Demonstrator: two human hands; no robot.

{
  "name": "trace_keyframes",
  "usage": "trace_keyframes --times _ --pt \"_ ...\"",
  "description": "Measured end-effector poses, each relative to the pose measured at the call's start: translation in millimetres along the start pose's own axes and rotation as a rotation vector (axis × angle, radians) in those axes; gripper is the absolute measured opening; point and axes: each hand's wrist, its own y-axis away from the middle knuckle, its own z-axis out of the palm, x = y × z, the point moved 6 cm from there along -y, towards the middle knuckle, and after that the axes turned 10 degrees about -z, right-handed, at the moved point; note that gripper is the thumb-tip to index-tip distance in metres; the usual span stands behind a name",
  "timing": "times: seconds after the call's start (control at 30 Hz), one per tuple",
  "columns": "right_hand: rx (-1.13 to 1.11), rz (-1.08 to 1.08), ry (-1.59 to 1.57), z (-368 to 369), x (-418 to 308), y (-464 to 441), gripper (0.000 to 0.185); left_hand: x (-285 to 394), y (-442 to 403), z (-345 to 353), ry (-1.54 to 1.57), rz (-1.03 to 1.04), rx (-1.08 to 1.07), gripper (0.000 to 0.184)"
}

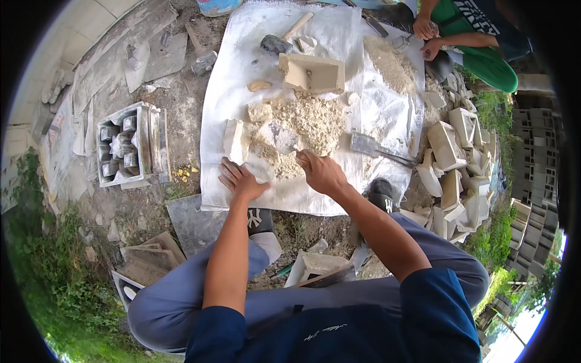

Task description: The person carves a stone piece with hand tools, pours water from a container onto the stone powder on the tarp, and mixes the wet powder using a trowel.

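Note:
My left hand (243,181) lies spread on the white sheet (236,72), just below an upright pale block fragment (233,140). Curled closed, my right hand (322,172) is at the lower edge of a heap of crumbled pale material (315,121); what its fingers hold is hidden. A flat greyish piece (277,137) lies in the crumbs up and left of that hand. Behind the heap sits a hollow broken block (312,74). A mallet (277,45) with a wooden handle rests above it. A flat metal blade tool (381,148) lies to the right.
A metal mould (126,144) stands at left, near another hammer (204,62). Broken hollow blocks (451,151) are piled at right. At the upper right another person (472,39) crouches with both hands together. A broken block (316,266) lies between my legs.

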Motion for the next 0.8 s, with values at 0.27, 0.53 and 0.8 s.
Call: trace_keyframes --times 0.27,0.53,0.8 --pt "0.033 0.065 -0.08 10 51 6 0.035 -1 5 -5 0.023 0.032 0.006 0.135" --pt "0.009 0.136 -0.069 -20 21 -17 0.036 -1 1 -1 0.005 -0.004 -0.01 0.132" --pt "-0.014 0.134 -0.054 7 51 13 0.035 -3 4 -4 0.035 0.002 -0.003 0.132"
